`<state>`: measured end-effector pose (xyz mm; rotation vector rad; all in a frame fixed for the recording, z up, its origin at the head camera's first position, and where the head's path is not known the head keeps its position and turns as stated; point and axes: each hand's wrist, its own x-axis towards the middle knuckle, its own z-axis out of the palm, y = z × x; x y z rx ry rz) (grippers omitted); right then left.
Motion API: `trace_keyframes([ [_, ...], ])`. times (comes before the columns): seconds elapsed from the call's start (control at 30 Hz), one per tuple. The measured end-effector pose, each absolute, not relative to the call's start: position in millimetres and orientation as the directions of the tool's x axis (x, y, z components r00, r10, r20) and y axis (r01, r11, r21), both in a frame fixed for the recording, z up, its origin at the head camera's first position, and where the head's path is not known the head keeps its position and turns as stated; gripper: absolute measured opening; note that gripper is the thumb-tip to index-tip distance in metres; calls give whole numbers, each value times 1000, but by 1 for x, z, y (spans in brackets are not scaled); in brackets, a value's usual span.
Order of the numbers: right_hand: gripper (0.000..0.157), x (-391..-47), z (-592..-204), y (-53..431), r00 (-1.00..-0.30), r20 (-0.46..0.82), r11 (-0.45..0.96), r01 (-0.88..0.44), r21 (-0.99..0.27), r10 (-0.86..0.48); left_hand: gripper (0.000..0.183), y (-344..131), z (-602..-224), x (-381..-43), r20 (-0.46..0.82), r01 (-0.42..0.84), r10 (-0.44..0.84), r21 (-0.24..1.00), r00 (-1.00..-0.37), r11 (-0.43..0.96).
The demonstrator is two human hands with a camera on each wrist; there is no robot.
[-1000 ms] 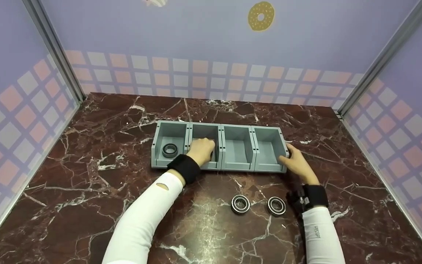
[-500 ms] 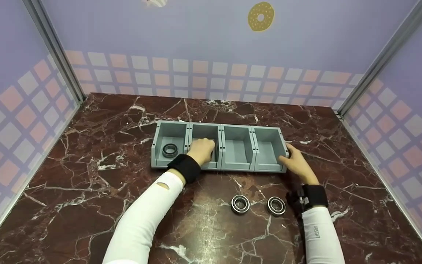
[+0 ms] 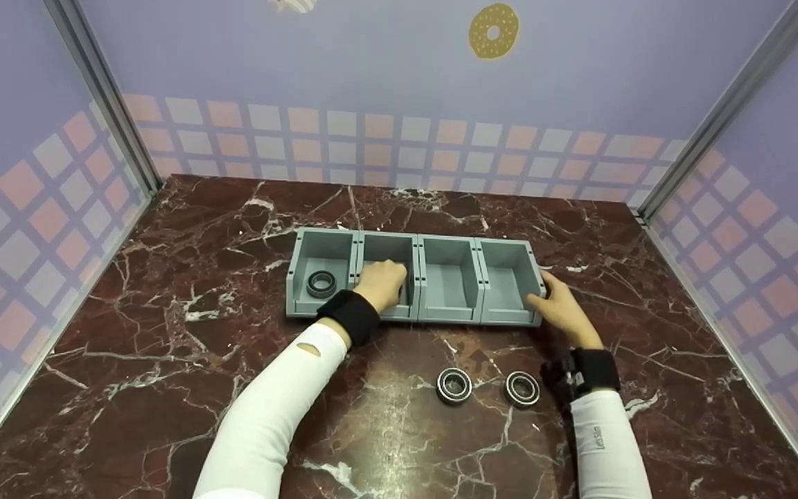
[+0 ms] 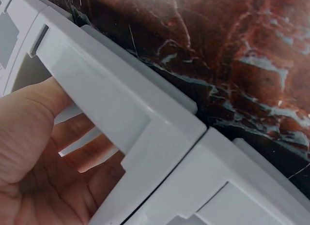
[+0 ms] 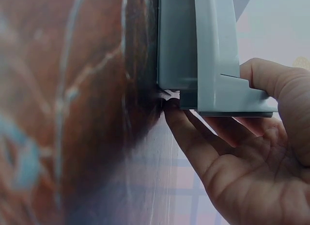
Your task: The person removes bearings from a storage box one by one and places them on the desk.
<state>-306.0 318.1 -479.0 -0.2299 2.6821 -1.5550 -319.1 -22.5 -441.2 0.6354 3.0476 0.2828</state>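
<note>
A row of joined grey storage bins (image 3: 451, 315) stands on the marbled table. My left hand (image 3: 382, 284) reaches into the second bin from the left, its fingers bent. In the left wrist view, the thumb and fingers (image 4: 89, 150) are partly behind the bin's front lip (image 4: 104, 84); I cannot tell what they hold. At the right end, my right hand (image 3: 558, 305) grips the outer bin's side wall, thumb on the inside and fingers outside. The right wrist view shows the fingers (image 5: 193, 142) beneath that bin's edge (image 5: 237, 97). A black ring-shaped bearing (image 3: 322, 284) lies in the leftmost bin.
Two more bearings lie on the table in front of the bins, one to the left (image 3: 454, 386) and another to the right (image 3: 522, 389), near the right wrist strap (image 3: 594, 371). Patterned panels (image 3: 399, 83) enclose the table at the back and both sides.
</note>
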Motion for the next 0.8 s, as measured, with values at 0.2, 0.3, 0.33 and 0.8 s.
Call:
trace_keyframes([
  [0.2, 63, -305, -479, 318, -989, 44, 491, -107, -864, -138, 9, -22, -441, -319, 22, 398, 401, 183, -916, 899],
  [0.3, 64, -306, -480, 318, -990, 42, 494, -104, -863, -136, 9, -22, -442, -320, 28, 397, 399, 182, -917, 900],
  [0.33, 64, -306, -480, 318, -989, 42, 494, -106, -863, -139, 10, -22, -442, -320, 27, 395, 397, 183, -917, 900],
  [0.8, 64, -306, -479, 317, -991, 19, 495, -82, -865, -131, 5, -23, -439, -319, 2, 385, 394, 207, -919, 899],
])
